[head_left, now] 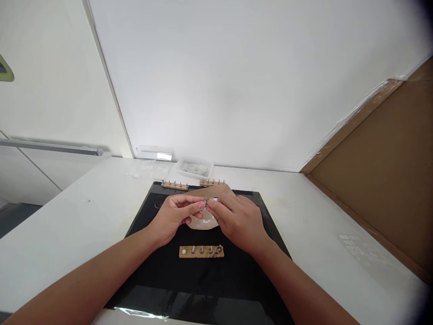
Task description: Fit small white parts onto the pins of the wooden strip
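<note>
l hand (pixel 177 214) & r hand (pixel 241 221) meet tip to tip, each grip a narrow pinch on or at a tiny part (pixel 206 201), held over the tan sheet (pixel 219 188) w/ white bits (pixel 206 221); exact shape: can't tell. best: light pinch, one hand steady, other does fine adj., work low so drops land on sheet. wrists clear of peg strip (pixel 201 252) on black mat (pixel 203 277), nearer body.

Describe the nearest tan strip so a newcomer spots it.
On the white table lies a large black board. On its near half, nearer than the left hand and right hand, sits a short tan strip with metal posts. Unlike the strips along the board's far edge, it shows a round white spot at its left end.
</note>
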`<state>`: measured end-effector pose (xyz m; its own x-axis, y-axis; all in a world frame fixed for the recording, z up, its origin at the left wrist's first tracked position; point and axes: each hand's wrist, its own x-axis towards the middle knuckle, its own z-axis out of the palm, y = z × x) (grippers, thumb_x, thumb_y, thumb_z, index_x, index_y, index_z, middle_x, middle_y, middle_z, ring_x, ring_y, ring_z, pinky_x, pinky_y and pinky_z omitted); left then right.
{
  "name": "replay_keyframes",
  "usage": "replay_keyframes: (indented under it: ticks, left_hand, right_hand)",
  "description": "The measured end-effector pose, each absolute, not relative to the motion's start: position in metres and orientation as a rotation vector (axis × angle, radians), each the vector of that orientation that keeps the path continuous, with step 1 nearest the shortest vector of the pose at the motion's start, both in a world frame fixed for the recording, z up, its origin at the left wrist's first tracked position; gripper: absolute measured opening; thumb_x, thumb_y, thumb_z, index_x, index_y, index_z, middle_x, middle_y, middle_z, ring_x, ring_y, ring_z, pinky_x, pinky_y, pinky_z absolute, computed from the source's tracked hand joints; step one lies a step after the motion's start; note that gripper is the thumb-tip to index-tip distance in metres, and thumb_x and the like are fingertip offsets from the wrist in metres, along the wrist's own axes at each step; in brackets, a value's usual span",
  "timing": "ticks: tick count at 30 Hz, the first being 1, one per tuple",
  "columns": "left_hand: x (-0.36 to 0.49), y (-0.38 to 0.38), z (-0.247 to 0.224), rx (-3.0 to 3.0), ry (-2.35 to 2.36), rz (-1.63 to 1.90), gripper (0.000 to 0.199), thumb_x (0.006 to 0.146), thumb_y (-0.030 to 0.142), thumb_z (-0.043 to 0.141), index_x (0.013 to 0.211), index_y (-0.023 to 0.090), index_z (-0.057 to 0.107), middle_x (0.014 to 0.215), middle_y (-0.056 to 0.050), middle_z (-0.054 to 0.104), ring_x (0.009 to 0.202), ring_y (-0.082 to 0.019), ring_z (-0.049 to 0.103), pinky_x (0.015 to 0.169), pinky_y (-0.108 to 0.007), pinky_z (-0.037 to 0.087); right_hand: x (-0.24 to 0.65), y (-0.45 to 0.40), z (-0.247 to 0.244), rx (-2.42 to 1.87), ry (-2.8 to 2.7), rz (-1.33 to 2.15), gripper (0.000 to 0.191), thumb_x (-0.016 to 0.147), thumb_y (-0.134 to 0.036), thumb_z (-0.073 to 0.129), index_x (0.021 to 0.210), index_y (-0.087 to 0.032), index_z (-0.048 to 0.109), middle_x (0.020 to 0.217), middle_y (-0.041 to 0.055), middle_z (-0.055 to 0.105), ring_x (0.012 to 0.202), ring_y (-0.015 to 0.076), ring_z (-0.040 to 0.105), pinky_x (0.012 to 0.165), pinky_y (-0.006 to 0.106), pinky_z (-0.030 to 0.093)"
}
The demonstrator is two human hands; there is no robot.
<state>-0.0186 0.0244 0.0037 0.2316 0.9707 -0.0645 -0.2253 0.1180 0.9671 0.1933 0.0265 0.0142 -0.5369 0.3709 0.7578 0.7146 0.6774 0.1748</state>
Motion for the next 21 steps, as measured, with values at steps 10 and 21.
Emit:
replay_keyframes:
  ticks: [10,21]
  left_hand:
    - [-0.0200,0.0249,0.0050,1.242,1.002,1.101,0.036,0.079,0.048,0.089,0.102,0.019,0.086,0.090,-0.010,0.082,0.076,-0.018,0.072,0.055,-0.022,0.042]
    - [-0.0211,0.0220,0.0102,1.502,0.959,1.106,0.029,0.090,0.046,0.079,0.099,0.019,0.087,0.084,-0.008,0.077,0.074,-0.016,0.065,0.052,-0.021,0.044]
  right_hand:
    - [0.1985,0.0271,0.0150,-0.820,-2.188,-0.610,0.020,0.106,-0.029,0.061,0.090,-0.022,0.071,0.067,-0.0039,0.061,0.062,0.0117,0.047,0.066,0.031,0.029]
    - [0.2006,0.0249,0.0215,-0.814,-2.243,-0.673,0.027,0.103,-0.013,0.053,0.081,-0.022,0.065,0.066,-0.0031,0.056,0.060,0.0136,0.035,0.065,0.031,0.025]
